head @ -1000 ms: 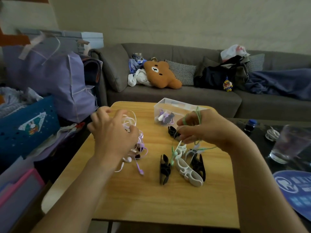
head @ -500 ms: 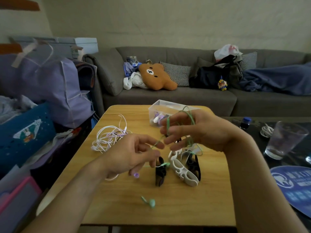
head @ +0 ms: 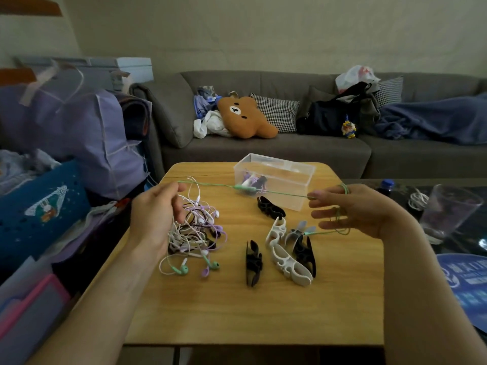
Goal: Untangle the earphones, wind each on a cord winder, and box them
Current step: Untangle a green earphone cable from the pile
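**Green earphone cord pulled taut between two hands above the desk**

The left hand (head: pixel 158 209) is raised at about 9 o'clock over the wooden desk (head: pixel 237 312), its fingers (head: pixel 179 188) curled and pinching one end of the green earphone cord (head: pixel 279 193). The cord runs in a near-straight line toward 3 o'clock, passing in front of the clear plastic box (head: pixel 284 180), with its small inline remote hanging about midway. The right hand (head: pixel 353 209) holds the other part: its fingers (head: pixel 319 201) are spread and nearly straight, with several loops of the green cord wound round them (the thumb's position on the cord cannot be made out).

Below the left hand lies the tangle of earphones (head: pixel 195 230), white, purple and dark cords knotted together, with two green earbuds (head: pixel 184 270) and a purple one at its 6 o'clock edge.

Toward the desk's centre lie the cord winders: a black winder (head: pixel 253 263) standing alone, a white winder (head: pixel 284 256) just beside another black winder (head: pixel 305 252), a greyish one touching them at 12 o'clock, and one more black winder (head: pixel 270 208) near the box's front wall. The box sits at the desk's 12 o'clock edge and holds an already wound purple-and-white set in its left end.

A drinking glass (head: pixel 445 212) stands on the dark surface at 3 o'clock, and a grey sofa (head: pixel 290 151) with a bear cushion (head: pixel 245 117) fills the background.
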